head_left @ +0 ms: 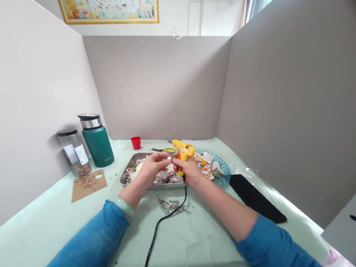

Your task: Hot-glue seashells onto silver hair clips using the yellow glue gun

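My right hand (189, 168) is closed around a yellow hot glue gun (184, 149). The gun's nozzle points up and to the left, and a glue stick juts out of its back. Close beside it, the fingertips of my left hand (156, 164) are pinched together; a small pale piece seems to be between them, too small to name. Both hands are over a metal tray (157, 186) of shells and pebbles. To the right, more shells (208, 170) fill a blue scalloped glass dish (226, 171). Several metal clips (173, 206) lie in front of the tray.
A black cord (157, 224) runs from the gun to the front edge. Left stand a green bottle (98, 144), a clear jar (75, 153) and a brown board (89, 186). Behind the tray are a red cup (136, 143) and yellow-handled pliers (168, 149). A black slab (256, 197) lies right.
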Demonstrator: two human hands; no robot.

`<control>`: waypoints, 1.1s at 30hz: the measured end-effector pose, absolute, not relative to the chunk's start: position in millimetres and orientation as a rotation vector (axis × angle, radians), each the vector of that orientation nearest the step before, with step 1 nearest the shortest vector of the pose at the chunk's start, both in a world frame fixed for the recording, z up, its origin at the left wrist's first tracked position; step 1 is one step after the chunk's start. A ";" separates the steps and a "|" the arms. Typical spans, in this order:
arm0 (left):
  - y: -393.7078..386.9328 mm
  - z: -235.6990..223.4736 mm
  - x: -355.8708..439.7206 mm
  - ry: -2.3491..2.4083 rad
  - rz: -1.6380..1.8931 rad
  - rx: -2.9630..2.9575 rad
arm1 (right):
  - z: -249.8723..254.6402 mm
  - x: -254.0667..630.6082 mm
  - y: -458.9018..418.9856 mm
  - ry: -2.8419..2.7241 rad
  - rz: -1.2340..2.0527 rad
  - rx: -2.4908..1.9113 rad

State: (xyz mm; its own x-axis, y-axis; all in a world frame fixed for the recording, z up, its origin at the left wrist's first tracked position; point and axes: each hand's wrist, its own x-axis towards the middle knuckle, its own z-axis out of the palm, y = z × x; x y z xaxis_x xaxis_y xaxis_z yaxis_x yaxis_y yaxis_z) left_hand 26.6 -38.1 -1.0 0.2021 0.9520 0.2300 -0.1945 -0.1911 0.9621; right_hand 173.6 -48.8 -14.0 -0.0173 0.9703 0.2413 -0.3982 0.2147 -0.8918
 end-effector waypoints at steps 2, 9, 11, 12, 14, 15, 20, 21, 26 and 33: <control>-38.7 -1.8 28.4 0.804 1.278 1.341 | -13.0 173.5 -49.6 -1.052 1.255 -0.720; -41.1 -0.9 30.3 0.826 1.291 1.389 | -9.8 172.6 -52.8 -1.064 1.257 -0.730; -41.2 -0.4 30.2 0.836 1.291 1.397 | -10.7 172.7 -52.2 -1.079 1.262 -0.723; -41.3 -0.1 30.1 0.838 1.289 1.404 | -11.4 172.9 -51.7 -1.083 1.264 -0.717; -41.8 0.9 29.8 0.840 1.283 1.417 | -12.8 173.2 -50.5 -1.087 1.263 -0.709; -42.2 1.5 29.7 0.839 1.280 1.422 | -13.4 173.4 -49.9 -1.089 1.261 -0.703; -44.5 5.0 28.9 0.852 1.265 1.388 | -14.8 174.1 -48.5 -1.101 1.258 -0.700; -45.0 5.6 28.8 0.858 1.261 1.378 | -14.9 174.1 -48.5 -1.104 1.257 -0.702; -45.9 6.8 28.6 0.879 1.259 1.386 | -15.6 174.1 -48.8 -1.127 1.239 -0.716; -44.3 6.4 29.1 0.868 1.270 1.384 | -15.6 174.2 -48.2 -1.141 1.217 -0.732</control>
